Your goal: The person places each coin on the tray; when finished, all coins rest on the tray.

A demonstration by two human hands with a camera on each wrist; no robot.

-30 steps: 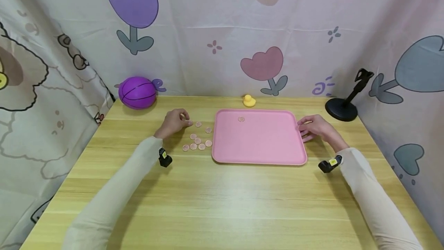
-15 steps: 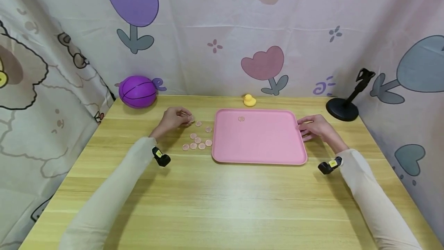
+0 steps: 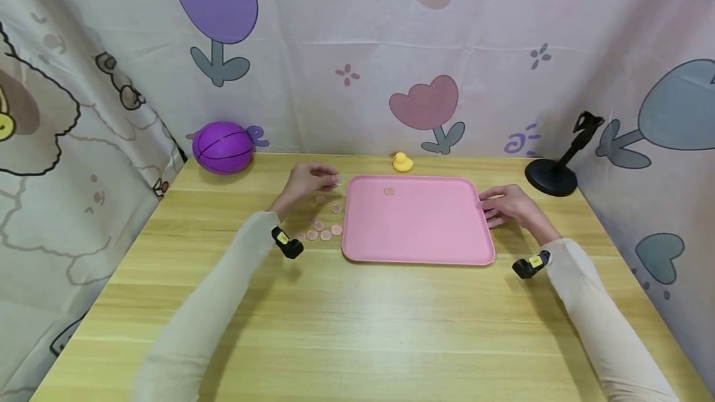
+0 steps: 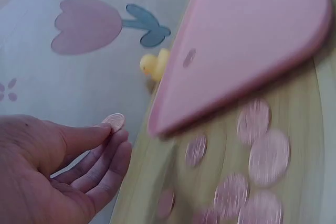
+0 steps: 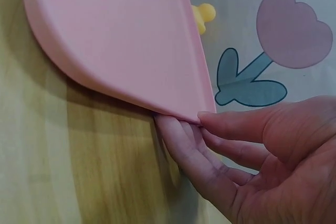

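My left hand [image 3: 306, 183] pinches a pinkish copper coin [image 4: 115, 121] between thumb and fingertips, raised off the table just left of the tray's far left corner. Below and nearer to me, several similar coins [image 3: 326, 236] lie flat in a loose group, partly hidden by the hand and wrist. The pink rectangular tray [image 3: 419, 228] bears one coin [image 3: 388, 191] near its far edge. At the tray's right side, my right hand [image 3: 507, 205] grips the rim, thumb on top and fingers [image 5: 181, 142] underneath, as the right wrist view shows.
Just behind the tray sits a yellow rubber duck [image 3: 401, 162]. A purple ball [image 3: 223, 147] rests at the back left of the wooden table [image 3: 391, 327], and a black stand [image 3: 552, 177] at the back right. Printed cloth hangs behind and beside the table.
My left hand has picked up a coin from the table's left part and moved right with it, toward the tray. The right hand and the tray stay in place.
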